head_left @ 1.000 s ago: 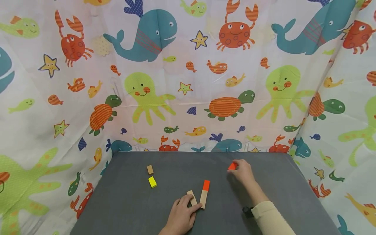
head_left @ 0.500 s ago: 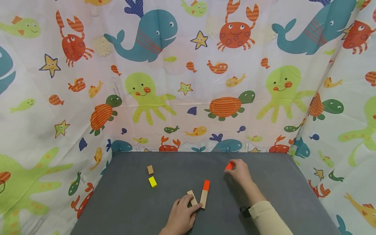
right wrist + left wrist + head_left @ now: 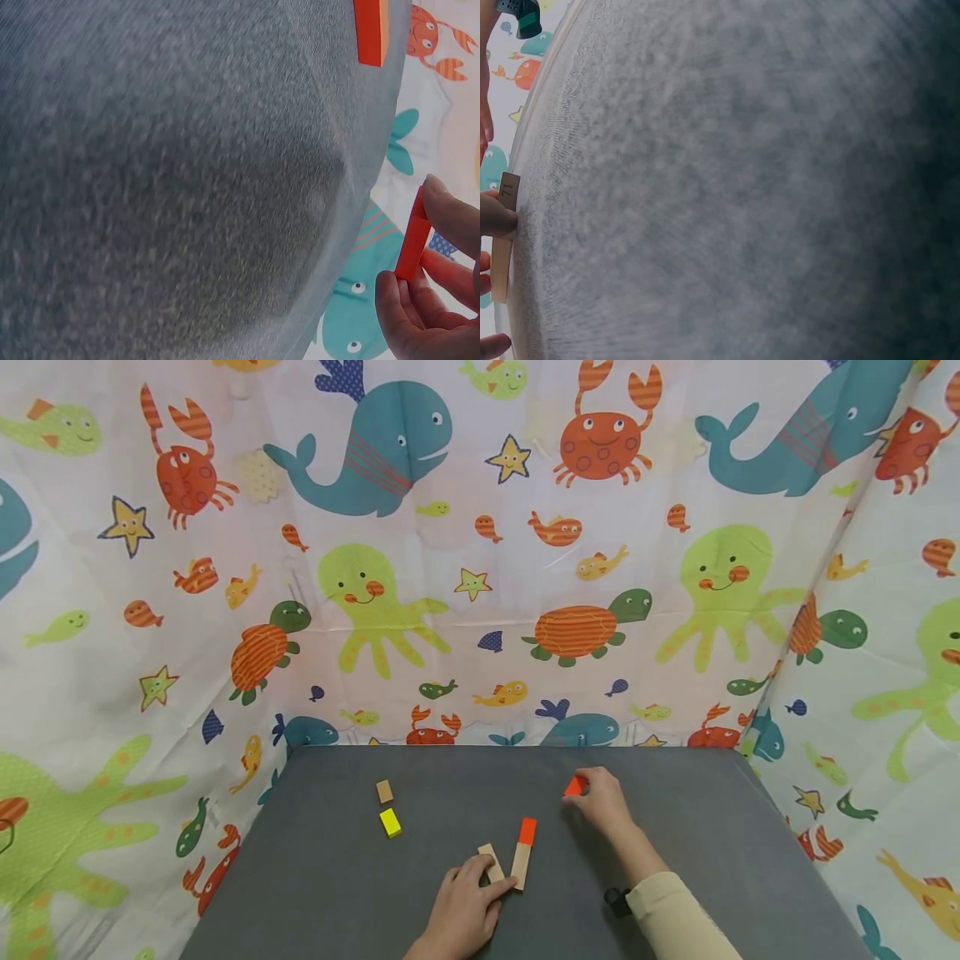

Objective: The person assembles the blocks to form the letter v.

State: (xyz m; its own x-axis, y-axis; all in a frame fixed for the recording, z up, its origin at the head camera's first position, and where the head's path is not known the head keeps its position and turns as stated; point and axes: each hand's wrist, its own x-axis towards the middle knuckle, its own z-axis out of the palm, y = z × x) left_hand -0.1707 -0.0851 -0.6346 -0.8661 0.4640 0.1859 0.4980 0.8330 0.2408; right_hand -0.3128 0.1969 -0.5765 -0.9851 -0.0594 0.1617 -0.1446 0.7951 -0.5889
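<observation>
Right hand point(image 3: 603, 802) is pinching the orange-red block point(image 3: 574, 786), far side, right of centre; a light, steady pinch is probably serving best. Left hand point(image 3: 462, 906) is touching the pale wooden block point(image 3: 486, 852), near centre; cannot tell whether gripping.

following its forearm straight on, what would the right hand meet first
Probably the white sea-animal-print fabric curtain, behind the grey table; nothing else shows ahead of the right hand and its orange rectangular block. Depth is unclear.
</observation>
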